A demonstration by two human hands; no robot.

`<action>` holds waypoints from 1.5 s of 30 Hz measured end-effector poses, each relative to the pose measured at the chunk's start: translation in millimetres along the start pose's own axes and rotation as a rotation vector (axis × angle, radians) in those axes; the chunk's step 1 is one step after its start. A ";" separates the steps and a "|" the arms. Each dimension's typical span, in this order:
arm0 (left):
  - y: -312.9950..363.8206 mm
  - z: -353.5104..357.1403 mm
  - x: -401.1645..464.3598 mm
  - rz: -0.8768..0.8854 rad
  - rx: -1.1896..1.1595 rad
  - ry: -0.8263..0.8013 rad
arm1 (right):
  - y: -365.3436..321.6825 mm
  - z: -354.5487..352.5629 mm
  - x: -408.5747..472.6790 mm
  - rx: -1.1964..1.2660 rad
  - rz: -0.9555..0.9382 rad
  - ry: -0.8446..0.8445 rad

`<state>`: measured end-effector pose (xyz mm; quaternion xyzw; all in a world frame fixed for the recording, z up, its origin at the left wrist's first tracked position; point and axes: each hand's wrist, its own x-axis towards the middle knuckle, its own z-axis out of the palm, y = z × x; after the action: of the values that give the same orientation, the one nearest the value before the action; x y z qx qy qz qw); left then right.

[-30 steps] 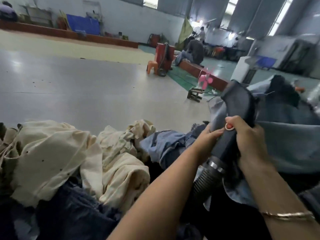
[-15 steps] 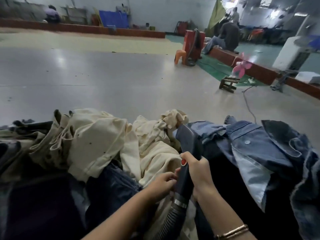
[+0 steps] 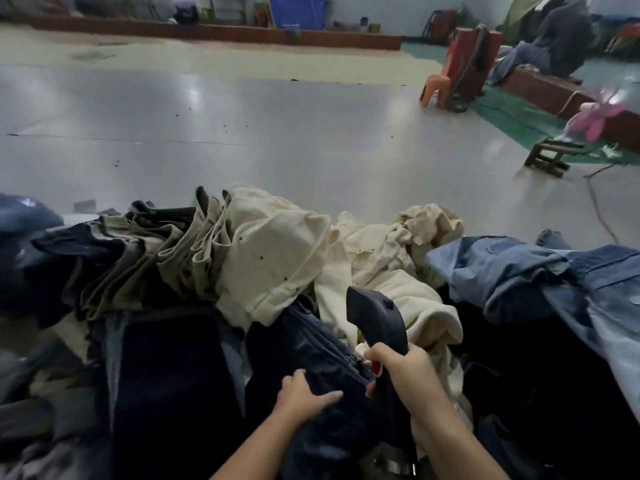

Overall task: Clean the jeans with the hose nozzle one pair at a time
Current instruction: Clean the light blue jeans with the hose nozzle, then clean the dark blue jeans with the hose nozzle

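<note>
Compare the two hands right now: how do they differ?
The right hand is wrapped round the nozzle handle, held off the pile; the left hand lies on the dark jeans, fingers spread. Right holds a tool, left touches cloth. Both are bare.

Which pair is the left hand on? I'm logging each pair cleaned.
The dark navy jeans under the left hand, not the cream pairs behind.

Two bare forearms in view, no sleeves visible. Left hand bare, no glove. Right hand bare, no glove, no ring visible.
</note>
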<state>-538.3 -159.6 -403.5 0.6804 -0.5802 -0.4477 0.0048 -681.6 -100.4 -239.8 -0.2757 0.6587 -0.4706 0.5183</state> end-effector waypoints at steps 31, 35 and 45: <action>130.8 -228.0 -32.5 0.707 0.211 0.822 | -48.2 -21.3 -29.6 0.160 -0.351 -0.006; 184.6 -275.2 -47.8 0.954 0.276 0.990 | -45.1 -32.0 -30.0 0.227 -0.406 0.068; 26.6 -68.8 8.7 0.673 0.399 0.116 | -29.9 -30.0 -16.2 0.099 -0.241 0.111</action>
<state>-517.5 -210.5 -353.6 0.4640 -0.8452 -0.2602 0.0519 -708.5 -88.7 -205.3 -0.3004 0.6245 -0.5758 0.4339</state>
